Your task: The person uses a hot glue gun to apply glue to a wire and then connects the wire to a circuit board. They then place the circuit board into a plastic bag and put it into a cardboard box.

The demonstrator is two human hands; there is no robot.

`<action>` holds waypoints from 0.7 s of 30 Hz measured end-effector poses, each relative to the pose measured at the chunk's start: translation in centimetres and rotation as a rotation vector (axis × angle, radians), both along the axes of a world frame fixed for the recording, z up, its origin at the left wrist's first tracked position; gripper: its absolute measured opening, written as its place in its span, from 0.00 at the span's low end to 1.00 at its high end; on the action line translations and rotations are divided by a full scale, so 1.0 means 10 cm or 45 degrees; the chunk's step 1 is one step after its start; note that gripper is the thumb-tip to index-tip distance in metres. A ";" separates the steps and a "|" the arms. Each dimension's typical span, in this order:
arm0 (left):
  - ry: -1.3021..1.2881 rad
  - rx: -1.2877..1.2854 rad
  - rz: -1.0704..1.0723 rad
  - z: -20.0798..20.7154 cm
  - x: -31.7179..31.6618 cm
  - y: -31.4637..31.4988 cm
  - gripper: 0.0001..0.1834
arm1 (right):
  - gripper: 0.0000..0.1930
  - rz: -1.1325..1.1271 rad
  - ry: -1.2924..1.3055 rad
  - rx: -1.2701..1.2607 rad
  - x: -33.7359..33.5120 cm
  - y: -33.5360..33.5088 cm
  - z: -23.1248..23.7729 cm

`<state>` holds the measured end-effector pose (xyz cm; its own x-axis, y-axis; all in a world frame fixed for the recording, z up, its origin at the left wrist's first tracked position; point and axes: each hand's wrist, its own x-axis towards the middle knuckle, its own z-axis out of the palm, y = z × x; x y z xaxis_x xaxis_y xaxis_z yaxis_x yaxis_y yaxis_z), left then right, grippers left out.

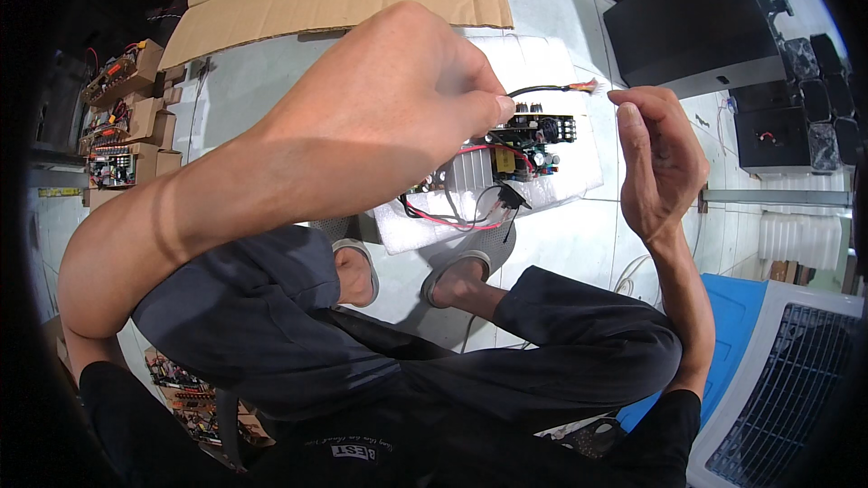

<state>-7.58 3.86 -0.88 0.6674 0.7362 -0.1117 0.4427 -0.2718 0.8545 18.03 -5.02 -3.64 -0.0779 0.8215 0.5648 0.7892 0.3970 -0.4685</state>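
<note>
Your left hand (407,81) pinches the black cable (542,89); your right hand (655,158), at three o'clock, curls half-open, empty, above the circuit board (533,140).

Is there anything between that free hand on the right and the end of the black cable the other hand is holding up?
Nothing visible. The left hand pinches the black cable, whose wire end points toward the right hand. Only open air separates that end from the right hand's fingertips. The circuit board lies lower, on white foam.

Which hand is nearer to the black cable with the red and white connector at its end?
Left. The left hand pinches the black cable at its near end; the right hand is beside the connector tip, apparently not touching.
</note>
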 end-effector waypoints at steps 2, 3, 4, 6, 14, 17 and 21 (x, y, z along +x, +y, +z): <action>-0.026 0.006 -0.004 0.00 -0.01 0.00 0.12 | 0.06 -0.021 -0.024 -0.004 0.00 0.00 0.00; -0.028 -0.008 -0.001 0.02 -0.01 0.00 0.12 | 0.06 -0.043 -0.040 -0.013 0.00 0.01 0.00; -0.029 -0.021 0.003 0.03 -0.01 0.00 0.11 | 0.06 -0.064 -0.057 -0.023 -0.01 0.01 0.01; -0.046 -0.015 -0.029 0.05 -0.01 0.00 0.10 | 0.06 -0.074 -0.023 -0.039 -0.01 0.00 0.00; -0.294 -0.094 -0.112 0.03 0.00 -0.03 0.07 | 0.09 -0.066 -0.019 -0.128 -0.01 -0.03 0.03; -0.297 -0.132 -0.107 0.02 0.00 -0.04 0.06 | 0.08 -0.044 0.022 -0.159 -0.08 -0.05 0.06; -0.321 -0.124 -0.129 0.01 0.03 -0.06 0.06 | 0.06 0.199 0.228 -0.327 -0.29 -0.08 0.19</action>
